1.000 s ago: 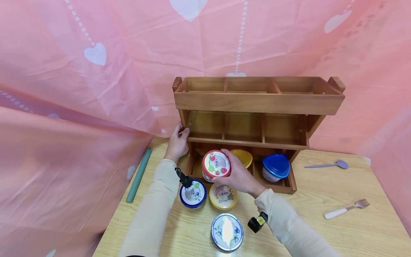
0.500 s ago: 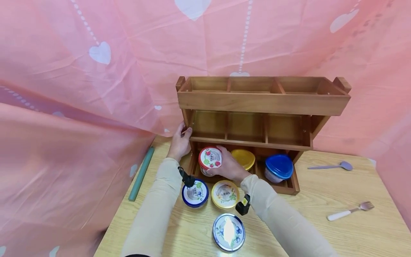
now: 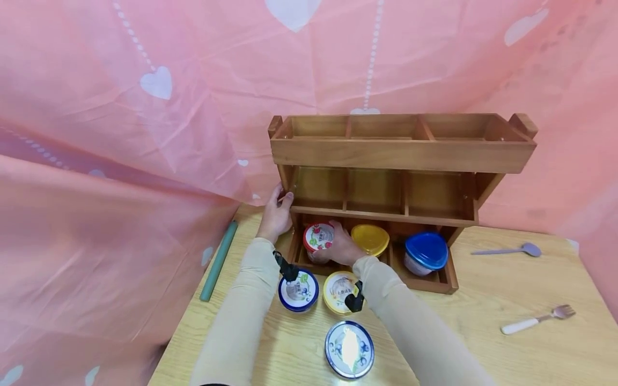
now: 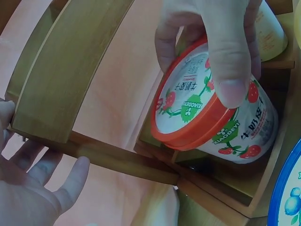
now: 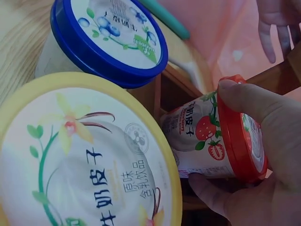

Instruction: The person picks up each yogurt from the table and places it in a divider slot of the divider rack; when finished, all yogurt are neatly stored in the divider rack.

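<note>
1. A green rod (image 3: 218,261) lay at the far left of the surface (image 3: 483,354), beside the pink sheet (image 3: 120,161), placed as in the earlier frames.
2. The left hand (image 3: 275,217) rested against the left end post of the wooden rack (image 3: 403,155), fingers (image 4: 70,181) straight and relaxed with the thumb on the post; it held nothing and had not changed hold since a second before.
3. The right hand (image 3: 340,247) gripped the red-lidded strawberry cup (image 3: 318,237), thumb over the lid rim and fingers curled under the body. The cup was tilted, its base inside the left compartment of the rack's bottom tier. A second before it was held higher, in front of the rack; it had since travelled forward and down into the compartment.
4. In front of the rack stood a blue-lidded cup (image 3: 298,290), a yellow-lidded cup (image 3: 340,291) just beside it, and a third blue-rimmed cup (image 3: 350,349) nearer the person; none had shifted.
5. The middle compartment held a yellow-lidded tub (image 3: 369,239), the right one a blue-lidded tub (image 3: 427,251).
6. To the right, a spoon (image 3: 507,250) and a fork (image 3: 537,320) lay well apart on the surface.
</note>
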Tool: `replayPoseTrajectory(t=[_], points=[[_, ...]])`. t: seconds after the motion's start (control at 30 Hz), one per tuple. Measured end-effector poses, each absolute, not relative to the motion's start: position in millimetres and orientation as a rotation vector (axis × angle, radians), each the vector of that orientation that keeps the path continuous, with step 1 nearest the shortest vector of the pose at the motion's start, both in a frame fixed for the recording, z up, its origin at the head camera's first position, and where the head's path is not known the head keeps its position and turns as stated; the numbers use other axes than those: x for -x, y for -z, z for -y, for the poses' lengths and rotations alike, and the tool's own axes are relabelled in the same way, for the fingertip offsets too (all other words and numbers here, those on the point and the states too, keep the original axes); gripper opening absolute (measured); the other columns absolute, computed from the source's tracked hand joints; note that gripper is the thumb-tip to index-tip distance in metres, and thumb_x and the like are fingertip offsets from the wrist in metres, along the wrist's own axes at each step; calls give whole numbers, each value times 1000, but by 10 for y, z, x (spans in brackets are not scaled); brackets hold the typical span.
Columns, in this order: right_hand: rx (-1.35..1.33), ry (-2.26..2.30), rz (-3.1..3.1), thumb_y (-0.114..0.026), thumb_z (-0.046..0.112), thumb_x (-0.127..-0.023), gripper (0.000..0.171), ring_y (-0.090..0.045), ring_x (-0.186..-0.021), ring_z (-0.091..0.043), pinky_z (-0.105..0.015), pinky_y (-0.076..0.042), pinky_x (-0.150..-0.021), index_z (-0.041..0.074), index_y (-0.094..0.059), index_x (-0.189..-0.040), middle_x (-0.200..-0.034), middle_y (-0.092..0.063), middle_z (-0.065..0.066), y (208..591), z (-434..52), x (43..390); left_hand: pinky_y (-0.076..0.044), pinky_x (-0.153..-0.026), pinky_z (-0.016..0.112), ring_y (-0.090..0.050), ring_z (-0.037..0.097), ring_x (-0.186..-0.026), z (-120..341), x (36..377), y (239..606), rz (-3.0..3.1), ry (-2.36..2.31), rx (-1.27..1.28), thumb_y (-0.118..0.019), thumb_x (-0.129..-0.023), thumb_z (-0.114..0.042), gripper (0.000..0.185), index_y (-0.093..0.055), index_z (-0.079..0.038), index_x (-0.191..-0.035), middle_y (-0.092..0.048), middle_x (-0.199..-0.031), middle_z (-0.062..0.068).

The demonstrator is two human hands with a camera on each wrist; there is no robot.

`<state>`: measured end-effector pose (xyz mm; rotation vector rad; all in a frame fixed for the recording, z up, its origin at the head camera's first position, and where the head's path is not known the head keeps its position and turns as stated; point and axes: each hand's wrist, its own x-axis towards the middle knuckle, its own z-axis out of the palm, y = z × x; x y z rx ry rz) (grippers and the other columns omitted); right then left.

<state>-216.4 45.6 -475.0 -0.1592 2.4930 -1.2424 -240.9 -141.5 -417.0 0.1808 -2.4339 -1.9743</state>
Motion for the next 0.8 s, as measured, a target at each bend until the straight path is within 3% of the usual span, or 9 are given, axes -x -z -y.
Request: replayPoseTrajectory(t=[0.53,0.8], points=[[135,1101,-2601,-85,28,-76,105,-45,-128,-40,-51,-37,-114,6,-17,-152,-145,-39,-26,4994,-338,2264,-29,-119,48,-33,30,-146,1393,2369,4056,2428,2043,-192,-44,-106,-32,53,-27,-30,-156,-32,-159,7],[157,1079,-2633,-85,31,-76,109,-44,-130,-41,-51,-38,-113,9,-15,-156,-146,-34,-27,5044,-313,2234,-33,-117,48,-36,29,-144,1397,2417,4140,2424,2005,-189,-44,-106,-33,53,-27,-29,-156,-35,-157,8]])
